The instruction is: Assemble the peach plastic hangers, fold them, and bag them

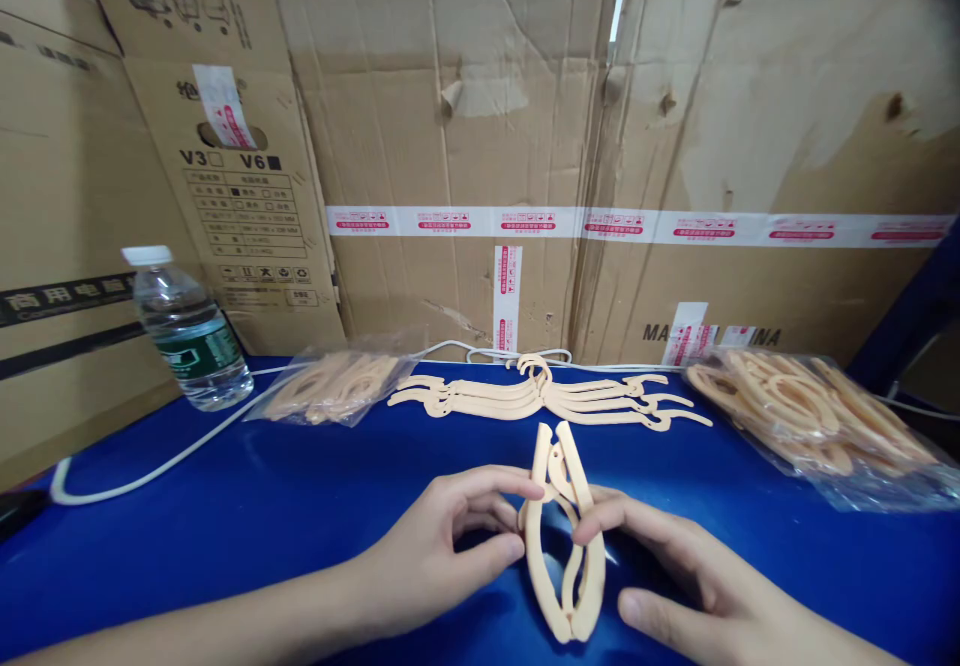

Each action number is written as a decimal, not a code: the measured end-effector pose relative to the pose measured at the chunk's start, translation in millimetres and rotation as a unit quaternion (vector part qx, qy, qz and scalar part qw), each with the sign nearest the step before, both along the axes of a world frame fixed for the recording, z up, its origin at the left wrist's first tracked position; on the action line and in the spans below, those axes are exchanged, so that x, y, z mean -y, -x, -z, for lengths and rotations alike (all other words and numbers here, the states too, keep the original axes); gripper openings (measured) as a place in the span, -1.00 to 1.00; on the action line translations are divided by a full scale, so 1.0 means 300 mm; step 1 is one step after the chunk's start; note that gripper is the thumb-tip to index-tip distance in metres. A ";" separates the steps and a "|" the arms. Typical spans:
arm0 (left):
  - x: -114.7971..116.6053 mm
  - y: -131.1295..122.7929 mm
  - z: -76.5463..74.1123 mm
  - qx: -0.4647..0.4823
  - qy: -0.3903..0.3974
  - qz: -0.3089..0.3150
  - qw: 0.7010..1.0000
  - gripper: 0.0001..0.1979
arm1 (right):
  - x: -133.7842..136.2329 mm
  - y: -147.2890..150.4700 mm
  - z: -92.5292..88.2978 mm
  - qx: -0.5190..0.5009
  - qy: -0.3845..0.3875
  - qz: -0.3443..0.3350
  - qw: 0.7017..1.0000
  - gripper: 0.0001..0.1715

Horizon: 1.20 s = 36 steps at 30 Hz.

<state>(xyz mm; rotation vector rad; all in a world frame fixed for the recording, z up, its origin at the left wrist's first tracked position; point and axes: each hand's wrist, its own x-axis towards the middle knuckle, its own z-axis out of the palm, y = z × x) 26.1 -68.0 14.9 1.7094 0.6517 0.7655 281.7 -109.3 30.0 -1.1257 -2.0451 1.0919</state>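
Note:
A cream plastic folding hanger [564, 536], folded shut, stands upright on the blue table [262, 506] between my hands. My left hand [457, 541] pinches its left arm with forefinger and thumb. My right hand [675, 576] grips its right arm from the other side. Behind it lies a stack of unfolded cream hangers [547, 396], spread flat with hooks at the middle.
A clear bag of folded hangers [817, 416] lies at the right, and another bag [337, 386] at the left. A water bottle [187, 331] stands at the far left. A white cable [150, 471] runs along the table. Cardboard boxes [525, 146] wall the back.

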 end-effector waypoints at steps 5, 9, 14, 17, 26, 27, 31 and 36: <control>0.024 0.008 0.000 -0.113 -0.166 -0.022 0.979 -0.48 | 0.015 0.001 -0.002 0.118 -0.107 -0.014 0.987 -0.53; 0.038 0.012 0.008 -0.214 -0.249 -0.033 0.944 -0.44 | 0.017 0.016 -0.005 0.170 -0.182 -0.021 0.968 -0.50; 0.036 0.011 0.022 -0.251 -0.284 -0.048 0.924 -0.50 | 0.009 0.024 -0.006 0.221 -0.216 -0.030 0.950 -0.47; 0.036 0.011 0.019 -0.251 -0.298 -0.050 0.919 -0.55 | 0.004 0.018 0.003 0.241 -0.220 -0.027 0.945 -0.47; 0.045 0.008 0.003 -0.252 -0.337 -0.100 0.901 -0.73 | -0.007 0.013 -0.009 0.219 -0.213 0.012 0.952 -0.53; 0.047 0.009 0.000 -0.253 -0.346 -0.098 0.898 -0.75 | -0.007 0.012 -0.011 0.217 -0.216 0.010 0.952 -0.60; 0.049 0.014 -0.005 -0.247 -0.367 -0.072 0.894 -0.74 | -0.008 0.012 -0.013 0.200 -0.242 0.001 0.949 -0.76; 0.036 0.020 0.002 -0.261 -0.375 -0.069 0.887 -0.67 | -0.009 0.013 -0.015 0.187 -0.283 -0.011 0.941 -0.63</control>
